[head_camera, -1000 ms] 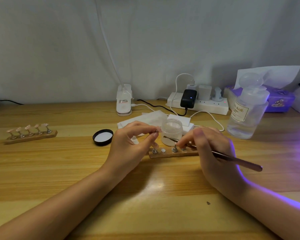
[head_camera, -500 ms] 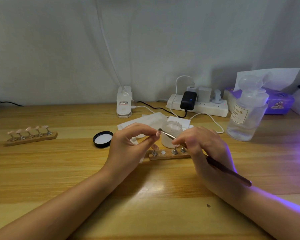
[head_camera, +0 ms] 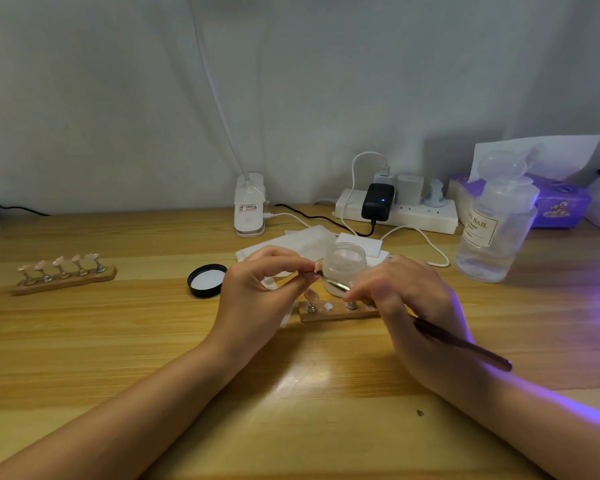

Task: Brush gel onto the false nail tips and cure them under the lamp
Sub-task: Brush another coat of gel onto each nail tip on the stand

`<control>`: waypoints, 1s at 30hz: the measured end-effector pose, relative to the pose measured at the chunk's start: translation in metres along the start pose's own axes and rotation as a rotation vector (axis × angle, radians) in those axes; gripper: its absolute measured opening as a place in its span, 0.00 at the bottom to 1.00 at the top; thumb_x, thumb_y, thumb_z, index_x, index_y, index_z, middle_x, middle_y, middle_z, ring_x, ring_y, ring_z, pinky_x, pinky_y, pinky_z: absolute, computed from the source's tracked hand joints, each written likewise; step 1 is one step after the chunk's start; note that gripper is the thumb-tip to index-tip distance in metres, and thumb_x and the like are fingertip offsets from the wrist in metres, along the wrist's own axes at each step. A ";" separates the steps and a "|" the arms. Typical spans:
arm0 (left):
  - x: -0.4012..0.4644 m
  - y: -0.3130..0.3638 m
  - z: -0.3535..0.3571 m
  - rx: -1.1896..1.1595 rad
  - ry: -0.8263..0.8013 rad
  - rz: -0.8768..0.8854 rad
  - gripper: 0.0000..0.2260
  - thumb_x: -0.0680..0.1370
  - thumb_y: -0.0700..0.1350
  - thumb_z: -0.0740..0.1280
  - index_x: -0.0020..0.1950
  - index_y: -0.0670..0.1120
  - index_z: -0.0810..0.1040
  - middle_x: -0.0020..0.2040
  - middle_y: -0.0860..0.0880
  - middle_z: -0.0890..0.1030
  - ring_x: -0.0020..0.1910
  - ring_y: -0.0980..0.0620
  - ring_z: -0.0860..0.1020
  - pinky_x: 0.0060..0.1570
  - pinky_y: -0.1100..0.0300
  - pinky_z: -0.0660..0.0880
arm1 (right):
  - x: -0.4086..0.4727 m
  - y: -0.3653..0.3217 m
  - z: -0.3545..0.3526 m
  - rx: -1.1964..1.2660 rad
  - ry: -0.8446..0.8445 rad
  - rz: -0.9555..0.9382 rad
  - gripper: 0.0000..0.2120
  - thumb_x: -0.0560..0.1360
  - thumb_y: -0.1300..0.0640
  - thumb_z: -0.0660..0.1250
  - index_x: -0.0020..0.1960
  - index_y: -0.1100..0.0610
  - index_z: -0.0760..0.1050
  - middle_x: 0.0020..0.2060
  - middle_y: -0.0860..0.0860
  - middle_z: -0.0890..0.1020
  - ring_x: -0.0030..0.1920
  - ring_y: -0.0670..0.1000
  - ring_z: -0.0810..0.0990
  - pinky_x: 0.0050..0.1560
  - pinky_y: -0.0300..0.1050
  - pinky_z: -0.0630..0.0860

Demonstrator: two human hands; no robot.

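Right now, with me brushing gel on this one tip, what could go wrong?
1. The open gel jar stands right behind both hands; a nudge from the right hand could tip it.
2. The left hand only pinches the nail tip in the air, so pressure from the brush might twist it.
3. Violet light falls across the table; uncapped gel may begin to harden.

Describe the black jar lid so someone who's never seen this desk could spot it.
On the wooden desk, look just left of the left hand. The jar lid lies there upturned: a black ring with a white lining, the only round black thing nearby.
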State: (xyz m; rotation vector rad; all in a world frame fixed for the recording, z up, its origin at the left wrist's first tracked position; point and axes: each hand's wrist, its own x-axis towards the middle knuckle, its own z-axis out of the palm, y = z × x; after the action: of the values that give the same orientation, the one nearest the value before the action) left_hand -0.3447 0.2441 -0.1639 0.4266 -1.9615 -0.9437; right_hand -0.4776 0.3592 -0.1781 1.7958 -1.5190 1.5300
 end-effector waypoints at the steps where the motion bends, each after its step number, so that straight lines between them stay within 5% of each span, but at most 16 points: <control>1: 0.000 0.000 0.000 0.002 0.001 -0.004 0.06 0.68 0.37 0.72 0.44 0.44 0.83 0.40 0.50 0.81 0.42 0.58 0.78 0.43 0.70 0.72 | -0.001 0.000 -0.001 0.002 0.001 -0.017 0.26 0.81 0.48 0.49 0.38 0.57 0.80 0.33 0.47 0.80 0.37 0.48 0.78 0.44 0.52 0.71; 9: 0.000 0.003 0.001 -0.007 0.009 -0.006 0.08 0.68 0.38 0.72 0.45 0.47 0.82 0.40 0.52 0.80 0.42 0.60 0.77 0.42 0.72 0.72 | 0.002 -0.002 0.000 -0.005 -0.005 0.032 0.21 0.79 0.50 0.51 0.42 0.57 0.80 0.36 0.48 0.81 0.40 0.48 0.79 0.42 0.53 0.72; 14: -0.001 0.003 0.000 0.006 0.007 -0.004 0.07 0.68 0.38 0.72 0.45 0.45 0.83 0.41 0.50 0.80 0.42 0.58 0.77 0.42 0.71 0.72 | -0.001 -0.002 -0.001 0.029 0.018 0.031 0.28 0.80 0.46 0.49 0.36 0.57 0.80 0.33 0.44 0.80 0.37 0.43 0.76 0.44 0.49 0.70; 20: -0.001 0.002 0.001 0.000 0.021 0.010 0.08 0.68 0.39 0.72 0.44 0.48 0.82 0.40 0.52 0.79 0.42 0.60 0.77 0.42 0.72 0.71 | 0.002 -0.002 0.000 -0.020 0.010 0.020 0.22 0.79 0.50 0.52 0.42 0.58 0.81 0.37 0.49 0.82 0.41 0.47 0.80 0.41 0.53 0.73; 30: 0.000 0.003 0.001 0.011 0.010 0.005 0.07 0.68 0.39 0.72 0.44 0.46 0.82 0.41 0.51 0.80 0.42 0.58 0.77 0.43 0.71 0.72 | 0.000 -0.002 -0.001 -0.002 0.015 0.027 0.26 0.80 0.48 0.49 0.39 0.58 0.80 0.34 0.49 0.81 0.38 0.47 0.78 0.43 0.52 0.72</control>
State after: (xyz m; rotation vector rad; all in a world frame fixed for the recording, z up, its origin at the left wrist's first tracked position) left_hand -0.3449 0.2464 -0.1625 0.4314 -1.9584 -0.9260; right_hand -0.4762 0.3612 -0.1769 1.7653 -1.5431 1.5501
